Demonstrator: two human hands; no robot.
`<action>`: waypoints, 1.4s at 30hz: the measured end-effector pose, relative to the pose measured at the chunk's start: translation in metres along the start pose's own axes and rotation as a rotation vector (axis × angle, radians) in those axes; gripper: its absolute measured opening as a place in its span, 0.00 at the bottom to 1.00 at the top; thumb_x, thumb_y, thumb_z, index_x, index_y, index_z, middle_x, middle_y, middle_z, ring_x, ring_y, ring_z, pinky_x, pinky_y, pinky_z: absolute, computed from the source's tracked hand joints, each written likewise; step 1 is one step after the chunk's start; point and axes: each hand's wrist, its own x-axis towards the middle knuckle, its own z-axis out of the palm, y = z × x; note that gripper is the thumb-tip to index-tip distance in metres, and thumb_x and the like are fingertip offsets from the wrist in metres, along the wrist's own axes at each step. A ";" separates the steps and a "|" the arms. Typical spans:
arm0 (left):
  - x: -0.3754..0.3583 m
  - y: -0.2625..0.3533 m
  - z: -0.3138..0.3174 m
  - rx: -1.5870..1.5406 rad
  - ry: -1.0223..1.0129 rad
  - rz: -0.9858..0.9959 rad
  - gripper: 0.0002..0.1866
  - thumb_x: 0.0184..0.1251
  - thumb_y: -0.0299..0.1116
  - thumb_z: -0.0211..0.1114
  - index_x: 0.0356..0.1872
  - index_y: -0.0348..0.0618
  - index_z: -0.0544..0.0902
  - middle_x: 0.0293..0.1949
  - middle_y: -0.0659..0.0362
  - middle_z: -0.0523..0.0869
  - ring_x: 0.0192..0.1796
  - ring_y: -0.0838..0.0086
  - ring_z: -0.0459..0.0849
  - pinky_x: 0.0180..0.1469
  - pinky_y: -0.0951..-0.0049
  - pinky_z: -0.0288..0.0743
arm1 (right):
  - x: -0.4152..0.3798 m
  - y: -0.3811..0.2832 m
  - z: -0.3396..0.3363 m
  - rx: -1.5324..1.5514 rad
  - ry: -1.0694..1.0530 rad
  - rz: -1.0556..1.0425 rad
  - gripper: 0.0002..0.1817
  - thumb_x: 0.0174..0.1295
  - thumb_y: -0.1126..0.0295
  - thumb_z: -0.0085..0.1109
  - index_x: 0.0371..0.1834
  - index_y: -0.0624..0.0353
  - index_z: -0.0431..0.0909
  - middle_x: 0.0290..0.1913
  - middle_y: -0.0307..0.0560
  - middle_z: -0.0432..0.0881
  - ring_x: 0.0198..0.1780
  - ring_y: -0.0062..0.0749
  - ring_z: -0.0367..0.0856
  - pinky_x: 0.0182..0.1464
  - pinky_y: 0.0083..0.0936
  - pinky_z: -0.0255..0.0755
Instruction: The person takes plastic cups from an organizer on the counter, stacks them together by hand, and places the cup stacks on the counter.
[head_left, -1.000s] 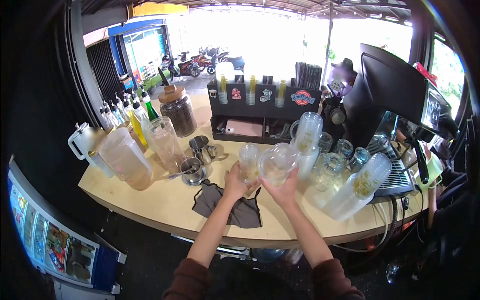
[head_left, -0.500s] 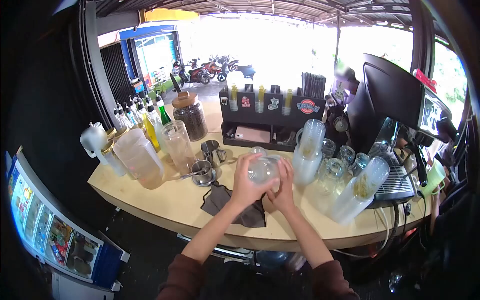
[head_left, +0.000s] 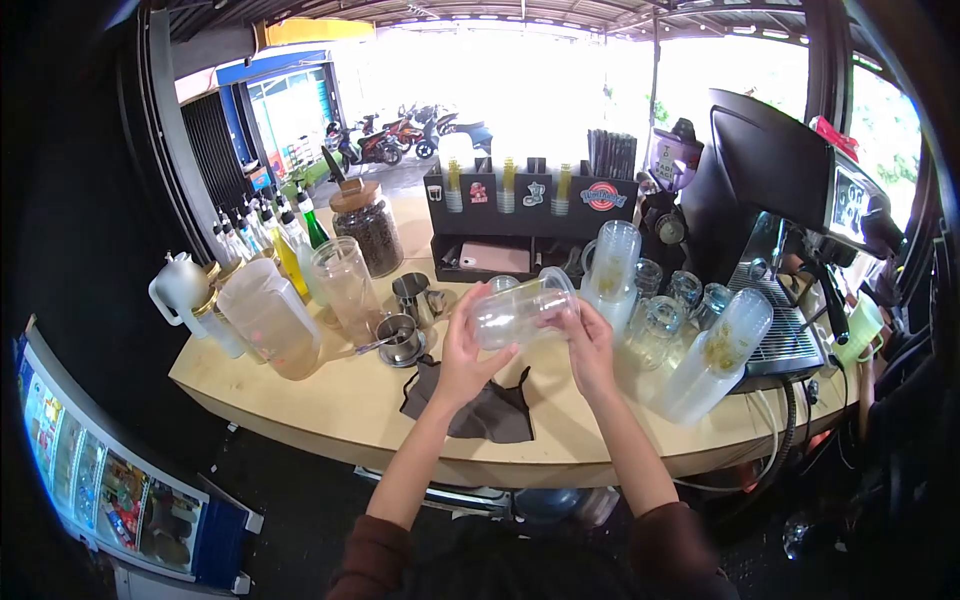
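A clear plastic cup (head_left: 522, 312) lies tilted on its side between my hands, above the counter, its rim toward the right. My left hand (head_left: 462, 352) grips the base end, thumb and fingers around it. My right hand (head_left: 590, 348) has its fingers on the rim end. Below them a dark grey cloth (head_left: 480, 412) with thin black edging lies on the wooden counter (head_left: 560, 450). To the left stand a small metal cup (head_left: 402, 342) with a spoon in it and a metal pitcher (head_left: 412, 298). Behind the cup, a clear round rim (head_left: 503, 283) shows partly.
Stacked plastic cups (head_left: 722, 350) and several glass mugs (head_left: 660, 325) stand at right, beside an espresso machine (head_left: 790, 300). Plastic jugs (head_left: 262, 320), syrup bottles (head_left: 290, 265) and a coffee bean jar (head_left: 367, 235) are at left. A black organizer (head_left: 530, 210) stands behind.
The cup has turned from end-on to sideways between my hands. My right hand has moved right, away from my left. The view has shifted slightly.
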 end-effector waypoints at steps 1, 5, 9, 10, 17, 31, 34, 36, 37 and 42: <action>-0.003 -0.001 0.004 -0.096 0.073 -0.040 0.44 0.48 0.21 0.71 0.67 0.39 0.56 0.61 0.53 0.67 0.66 0.66 0.64 0.64 0.65 0.66 | -0.002 -0.006 0.003 -0.005 -0.002 -0.010 0.15 0.68 0.67 0.50 0.50 0.68 0.73 0.39 0.47 0.82 0.45 0.30 0.80 0.51 0.26 0.71; -0.002 -0.003 -0.001 -0.266 0.093 -0.344 0.39 0.50 0.25 0.72 0.63 0.39 0.60 0.58 0.56 0.69 0.62 0.67 0.70 0.60 0.65 0.71 | -0.018 -0.008 -0.001 -0.246 -0.068 -0.077 0.16 0.68 0.65 0.49 0.49 0.68 0.75 0.40 0.47 0.82 0.44 0.30 0.81 0.48 0.26 0.73; 0.003 -0.003 -0.005 -0.027 -0.141 -0.123 0.37 0.51 0.27 0.72 0.62 0.40 0.61 0.57 0.56 0.69 0.61 0.68 0.70 0.61 0.67 0.70 | -0.011 -0.017 -0.011 0.060 -0.100 0.091 0.17 0.69 0.66 0.48 0.51 0.69 0.75 0.42 0.48 0.82 0.41 0.31 0.82 0.47 0.26 0.74; 0.003 -0.004 -0.003 0.028 -0.133 -0.051 0.37 0.51 0.28 0.72 0.61 0.40 0.62 0.57 0.56 0.69 0.61 0.69 0.70 0.61 0.68 0.69 | -0.009 -0.021 -0.012 0.057 -0.098 0.092 0.17 0.69 0.66 0.48 0.51 0.69 0.75 0.42 0.48 0.82 0.41 0.31 0.82 0.47 0.26 0.74; 0.002 -0.006 0.013 -0.143 0.020 -0.078 0.34 0.50 0.25 0.72 0.59 0.37 0.65 0.56 0.54 0.70 0.59 0.71 0.71 0.61 0.71 0.67 | -0.016 -0.031 -0.011 -0.115 -0.081 0.032 0.19 0.70 0.64 0.44 0.51 0.71 0.74 0.41 0.53 0.82 0.39 0.39 0.83 0.45 0.31 0.75; 0.001 -0.006 0.016 -0.154 0.106 -0.192 0.31 0.51 0.26 0.72 0.57 0.35 0.68 0.50 0.54 0.76 0.52 0.74 0.76 0.53 0.74 0.74 | -0.021 -0.042 -0.007 -0.146 -0.058 0.036 0.20 0.70 0.62 0.45 0.51 0.71 0.75 0.39 0.51 0.83 0.38 0.34 0.83 0.46 0.27 0.75; 0.000 0.000 0.019 -0.193 0.136 -0.229 0.30 0.52 0.27 0.71 0.56 0.35 0.69 0.49 0.55 0.77 0.52 0.75 0.77 0.50 0.75 0.76 | -0.026 -0.039 -0.005 -0.146 -0.049 0.063 0.20 0.70 0.63 0.45 0.51 0.71 0.75 0.40 0.50 0.82 0.39 0.34 0.83 0.46 0.27 0.75; 0.002 0.001 0.023 -0.257 0.161 -0.248 0.28 0.53 0.27 0.71 0.56 0.36 0.69 0.48 0.56 0.77 0.51 0.75 0.77 0.49 0.75 0.76 | -0.028 -0.034 -0.003 -0.007 -0.071 0.079 0.20 0.70 0.62 0.46 0.52 0.70 0.73 0.42 0.54 0.82 0.44 0.40 0.82 0.51 0.32 0.74; 0.002 -0.002 0.026 -0.360 0.160 -0.298 0.27 0.53 0.28 0.70 0.54 0.36 0.70 0.47 0.57 0.78 0.50 0.75 0.78 0.48 0.75 0.77 | -0.030 -0.029 -0.002 -0.009 -0.069 0.077 0.20 0.70 0.62 0.46 0.52 0.70 0.73 0.42 0.54 0.82 0.44 0.40 0.82 0.51 0.32 0.74; -0.003 -0.001 0.029 -0.470 0.207 -0.359 0.24 0.54 0.29 0.71 0.51 0.37 0.71 0.44 0.59 0.80 0.46 0.76 0.80 0.48 0.76 0.76 | -0.038 -0.014 -0.001 0.128 -0.125 0.091 0.16 0.69 0.66 0.47 0.53 0.67 0.72 0.46 0.49 0.81 0.50 0.29 0.78 0.55 0.26 0.69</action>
